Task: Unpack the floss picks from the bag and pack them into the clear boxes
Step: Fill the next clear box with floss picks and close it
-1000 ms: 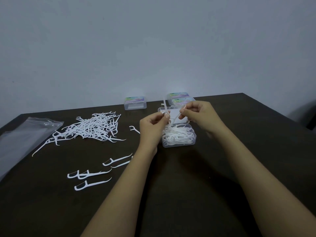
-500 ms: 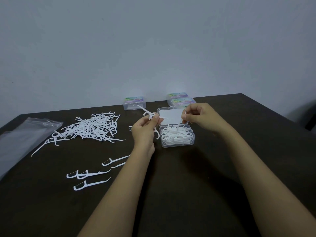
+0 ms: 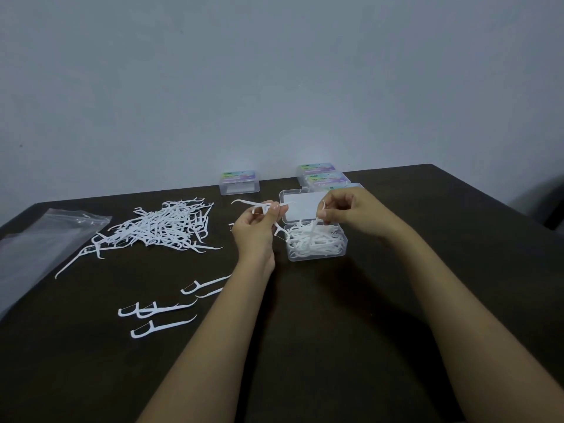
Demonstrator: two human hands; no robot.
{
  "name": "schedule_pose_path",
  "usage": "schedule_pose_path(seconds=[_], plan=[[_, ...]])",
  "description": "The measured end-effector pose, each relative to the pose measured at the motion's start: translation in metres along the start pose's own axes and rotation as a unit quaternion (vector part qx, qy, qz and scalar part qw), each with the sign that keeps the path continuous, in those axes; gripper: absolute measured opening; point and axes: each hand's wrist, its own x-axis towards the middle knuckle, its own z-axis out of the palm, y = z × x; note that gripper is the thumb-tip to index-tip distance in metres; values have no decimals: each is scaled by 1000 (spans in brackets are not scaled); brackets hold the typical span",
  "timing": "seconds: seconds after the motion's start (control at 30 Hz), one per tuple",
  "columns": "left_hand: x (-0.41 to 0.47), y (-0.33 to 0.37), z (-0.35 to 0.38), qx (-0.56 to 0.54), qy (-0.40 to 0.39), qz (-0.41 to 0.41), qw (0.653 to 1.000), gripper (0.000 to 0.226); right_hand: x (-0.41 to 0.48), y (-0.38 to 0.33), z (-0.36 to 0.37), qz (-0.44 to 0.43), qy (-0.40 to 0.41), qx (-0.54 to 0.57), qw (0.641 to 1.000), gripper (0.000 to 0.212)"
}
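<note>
Right hand (image 3: 351,210) dipped a touch since a moment earlier, pinching one floss pick (image 3: 314,227) that hung down into the open clear box (image 3: 317,257); left hand (image 3: 253,232) gripped more picks (image 3: 247,203) just left of it, loose pile (image 3: 158,228) farther left.

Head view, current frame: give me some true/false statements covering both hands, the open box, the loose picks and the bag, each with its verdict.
1. The pile of loose picks lies left of the left hand. True.
2. The left hand is empty. False: it pinches floss picks.
3. The right hand pinches a pick over the open box. True.
4. The open box is empty. False: it holds many picks.
5. The plastic bag lies at the left edge of the table. True.
</note>
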Motion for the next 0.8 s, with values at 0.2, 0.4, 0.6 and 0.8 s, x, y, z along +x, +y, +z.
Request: schedule_pose_path(seconds=[0.2,0.4,0.6,0.8], plan=[[-1,-1,1,-17,8,-6,1000,10,0,0,1,9,-26,-59,998,12],[-2,0,1,-26,24,6,999,12,1,0,4,3,-16,-68,998,7],[-1,-1,1,-48,13,13,999,14,-2,1,4,18,-77,-138,987,10],[-4,0,1,-23,-29,27,999,17,-3,5,-2,9,-48,-175,983,18]])
